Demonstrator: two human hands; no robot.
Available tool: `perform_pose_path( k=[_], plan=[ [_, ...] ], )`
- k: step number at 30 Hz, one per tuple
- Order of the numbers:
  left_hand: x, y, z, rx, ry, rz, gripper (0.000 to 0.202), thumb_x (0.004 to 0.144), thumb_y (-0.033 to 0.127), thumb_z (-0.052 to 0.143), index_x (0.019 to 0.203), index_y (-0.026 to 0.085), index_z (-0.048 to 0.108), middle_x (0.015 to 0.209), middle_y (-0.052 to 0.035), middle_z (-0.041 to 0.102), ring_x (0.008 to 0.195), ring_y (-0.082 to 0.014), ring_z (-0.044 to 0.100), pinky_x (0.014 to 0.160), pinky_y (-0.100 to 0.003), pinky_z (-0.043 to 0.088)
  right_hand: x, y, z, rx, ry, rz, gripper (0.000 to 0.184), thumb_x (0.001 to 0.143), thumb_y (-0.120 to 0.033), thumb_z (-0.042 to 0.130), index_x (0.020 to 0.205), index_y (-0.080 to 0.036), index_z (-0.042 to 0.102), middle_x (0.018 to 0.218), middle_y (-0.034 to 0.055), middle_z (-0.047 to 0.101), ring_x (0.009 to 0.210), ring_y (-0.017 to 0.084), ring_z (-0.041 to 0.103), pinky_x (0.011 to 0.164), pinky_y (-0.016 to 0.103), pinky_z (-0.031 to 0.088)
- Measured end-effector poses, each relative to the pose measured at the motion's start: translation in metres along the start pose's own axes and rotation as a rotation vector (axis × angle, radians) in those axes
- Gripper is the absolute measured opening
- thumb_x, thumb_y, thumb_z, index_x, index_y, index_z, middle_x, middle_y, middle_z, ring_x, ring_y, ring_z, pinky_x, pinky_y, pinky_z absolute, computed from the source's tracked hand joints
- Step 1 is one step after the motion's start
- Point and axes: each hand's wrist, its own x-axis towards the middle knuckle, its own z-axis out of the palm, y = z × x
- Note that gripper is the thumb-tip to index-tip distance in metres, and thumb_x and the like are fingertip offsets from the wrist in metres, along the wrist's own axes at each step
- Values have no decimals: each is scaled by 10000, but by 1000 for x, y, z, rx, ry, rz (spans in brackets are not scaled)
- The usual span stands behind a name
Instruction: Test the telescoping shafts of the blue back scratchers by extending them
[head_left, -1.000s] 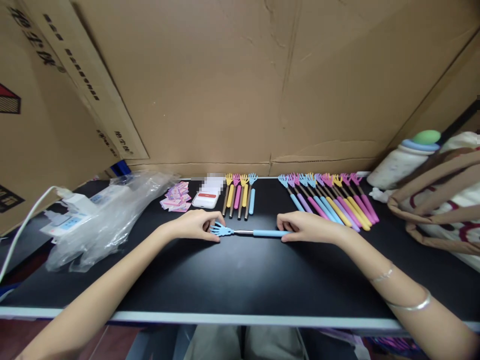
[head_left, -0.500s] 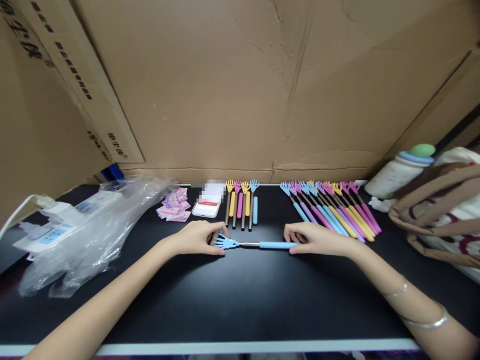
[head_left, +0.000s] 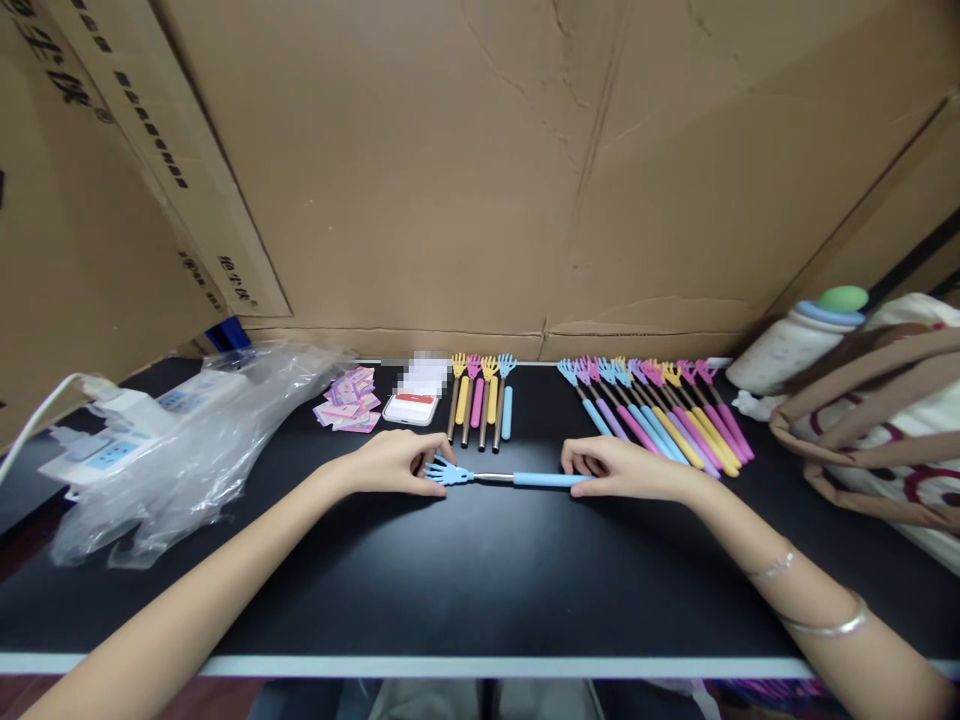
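Observation:
A light blue back scratcher (head_left: 544, 480) lies crosswise in front of me, its hand-shaped head to the left, a short metal rod in the middle and a blue grip to the right. My left hand (head_left: 394, 463) pinches the head between thumb and fingers. The end of the grip is held by my right hand (head_left: 622, 468), fingers curled. Behind are several scratcher heads with metal rods (head_left: 481, 405) and separate coloured grips between them. To the right, a slanted row of whole back scratchers (head_left: 660, 415) in blue, purple, pink and yellow fans out.
Small printed cards (head_left: 349, 400) and a phone (head_left: 410, 405) lie at the back left. Clear plastic wrap (head_left: 217, 450) covers part of a power strip (head_left: 112, 455). On the right stand a bottle (head_left: 791, 345) and a bag (head_left: 885, 430). Cardboard (head_left: 450, 180) walls the back.
The view has shifted slightly, showing more below the table's front edge. Both hands keep the same hold on the blue back scratcher.

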Motion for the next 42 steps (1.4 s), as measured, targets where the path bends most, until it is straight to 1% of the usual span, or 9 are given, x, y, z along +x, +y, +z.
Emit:
perform_pose_path(
  k=[7, 14, 18, 24, 28, 34, 36, 38, 42],
  plan=[
    [-2, 6, -1, 52, 19, -26, 365, 754, 500, 581, 1023, 254, 550, 667, 55, 540, 621, -116, 522, 563, -198, 301, -2, -4, 0, -66, -1, -8, 297, 802, -463, 563, 877, -178, 524, 689, -22, 483, 601, 102, 409, 526, 232, 287],
    [-4, 12, -2, 96, 39, -27, 331, 771, 476, 567, 1021, 261, 545, 666, 64, 540, 627, -106, 531, 559, -186, 300, -1, -7, 0, -115, 15, -18, 326, 818, -505, 522, 869, -183, 519, 665, -24, 489, 578, 100, 417, 517, 224, 279],
    [-4, 11, -1, 106, 43, -35, 332, 775, 477, 565, 1026, 261, 541, 669, 65, 545, 618, -103, 530, 553, -184, 302, 2, -8, 3, -189, 76, -42, 282, 830, -476, 516, 854, -195, 522, 659, -29, 486, 561, 97, 407, 518, 225, 269],
    [-1, 7, 4, 140, 72, -26, 344, 790, 487, 540, 1042, 253, 534, 656, 65, 554, 590, -102, 530, 540, -185, 300, 8, -17, 16, -267, 222, -138, 244, 822, -436, 546, 888, -201, 548, 751, -10, 526, 637, 112, 455, 567, 226, 298],
    [0, 7, 7, 171, 105, -9, 328, 807, 482, 526, 1044, 255, 533, 643, 71, 554, 579, -98, 532, 543, -182, 301, 11, -23, 24, -296, 285, -181, 208, 826, -378, 560, 940, -204, 562, 840, 9, 576, 708, 125, 506, 617, 229, 331],
    [0, 10, 8, 267, 152, 40, 330, 822, 506, 517, 1039, 260, 554, 613, 72, 553, 569, -94, 533, 529, -185, 280, 11, -24, 28, -370, 340, -220, 115, 864, -294, 506, 914, -202, 553, 878, 18, 593, 753, 129, 534, 639, 230, 353],
    [0, 12, 9, 336, 189, 57, 341, 834, 533, 495, 1030, 264, 571, 633, 58, 568, 587, -101, 540, 539, -191, 287, 11, -24, 28, -390, 344, -236, 105, 872, -281, 489, 906, -199, 546, 890, 26, 599, 765, 132, 543, 651, 233, 362],
    [-1, 14, 9, 405, 240, 75, 344, 851, 545, 470, 1009, 262, 586, 701, 36, 602, 633, -110, 559, 557, -198, 305, 11, -25, 29, -404, 351, -235, 108, 882, -276, 469, 907, -199, 540, 893, 29, 607, 767, 135, 553, 660, 236, 369],
    [0, 18, 10, 501, 354, 161, 320, 885, 502, 443, 977, 231, 588, 894, -5, 643, 834, -142, 589, 628, -212, 355, 12, -27, 31, -403, 387, -202, 136, 907, -285, 425, 947, -208, 529, 885, 25, 629, 733, 136, 572, 653, 240, 372]
  ],
)
